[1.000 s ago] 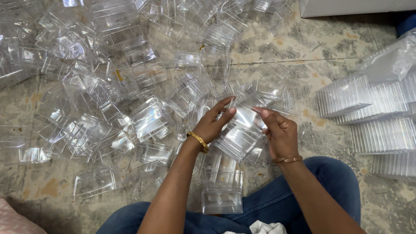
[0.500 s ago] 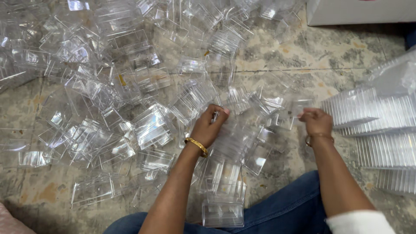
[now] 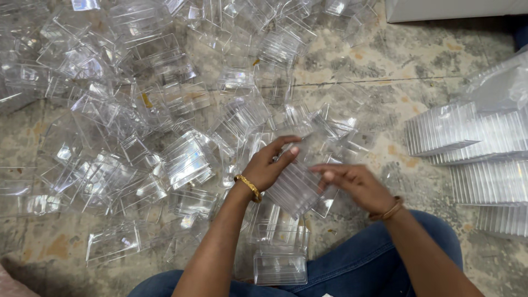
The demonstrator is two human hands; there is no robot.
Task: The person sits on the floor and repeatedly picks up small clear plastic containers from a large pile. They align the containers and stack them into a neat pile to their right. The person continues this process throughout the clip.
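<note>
Between our knees, over the floor (image 3: 429, 60), we hold a small stack of clear boxes (image 3: 296, 187) w/ both hands. Our left hand (image 3: 268, 165) is clamped on the stack's upper-left edge, thumb on the near face, fingers curled over the top. Our right hand (image 3: 355, 184) sits at the stack's right side, fingers loosely bent and touching the edge; whether it's fully clamped we can't tell, motion blur there.

The stack's long axis runs diagonally, upper left to lower right, tilted toward us. So it lies right between the two grips, w/ the left hand carrying it and the right just beside, approx level w/ it. The left is the nearer, firmer hold.

Below the stack, more clear boxes (image 3: 279, 267) lie nested near our lap. Left and ahead, a wide loose heap of boxes (image 3: 137, 121) covers the floor, all jumbled. Well apart on the right stand neat rows of stacked boxes (image 3: 484, 143), some under a plastic bag (image 3: 503, 82). We wear jeans (image 3: 352, 269) and a bangle (image 3: 248, 187) on each wrist.
</note>
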